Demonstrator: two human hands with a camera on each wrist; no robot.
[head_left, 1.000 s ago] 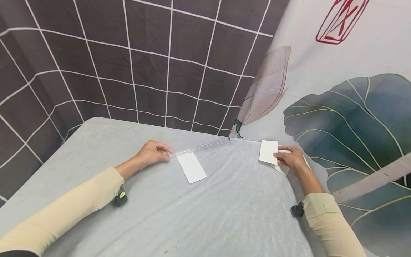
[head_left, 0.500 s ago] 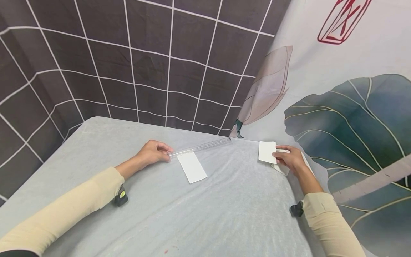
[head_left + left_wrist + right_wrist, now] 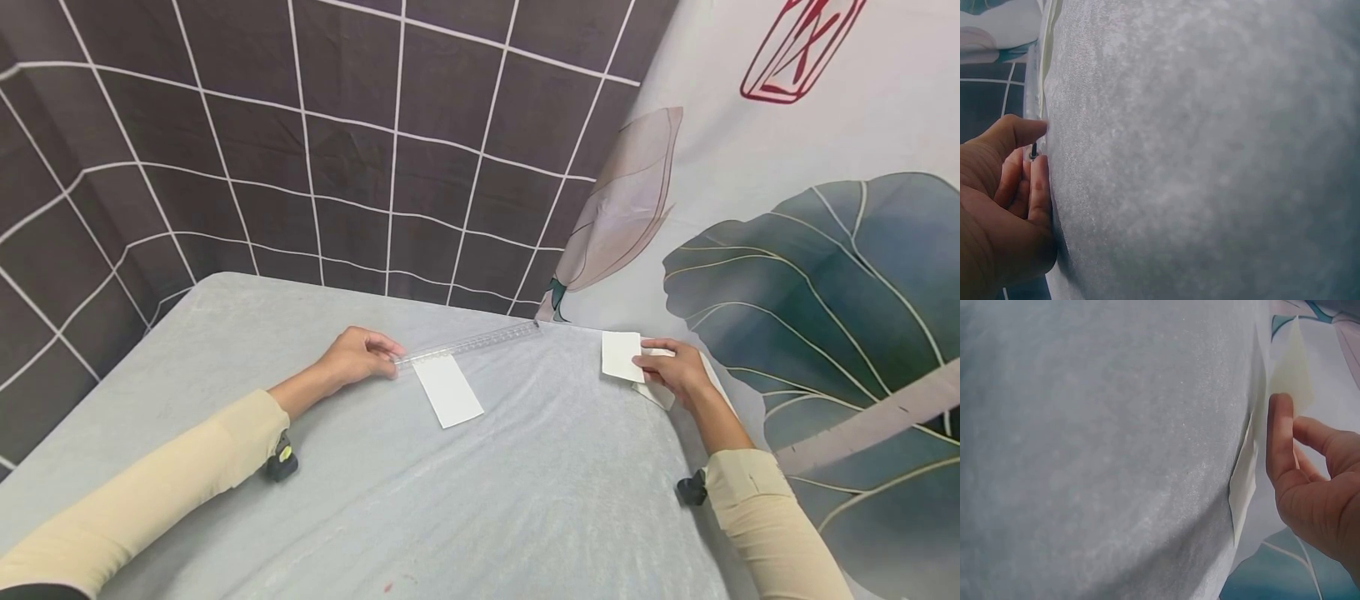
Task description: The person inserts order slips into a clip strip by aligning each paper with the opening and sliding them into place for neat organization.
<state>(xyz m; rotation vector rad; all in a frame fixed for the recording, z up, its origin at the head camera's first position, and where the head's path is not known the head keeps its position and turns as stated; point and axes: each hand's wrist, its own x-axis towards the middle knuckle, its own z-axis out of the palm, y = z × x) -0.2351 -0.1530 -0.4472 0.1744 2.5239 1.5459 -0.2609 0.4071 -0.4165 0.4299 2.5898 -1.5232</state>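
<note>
Sliding a card leftward off the stack

Our right hand (image 3: pixel 675 372) pinches the white card (image 3: pixel 621 356), now slightly nearer centre; our left hand (image 3: pixel 358 356) keeps gripping the ruler (image 3: pixel 468 343).

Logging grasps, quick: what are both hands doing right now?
Left hand: pinches the end of the clear ruler.
Right hand: pinches a white paper slip, lifted off the paper stack.

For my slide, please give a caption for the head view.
Left hand holds a ruler; right hand pinches a card.
</note>
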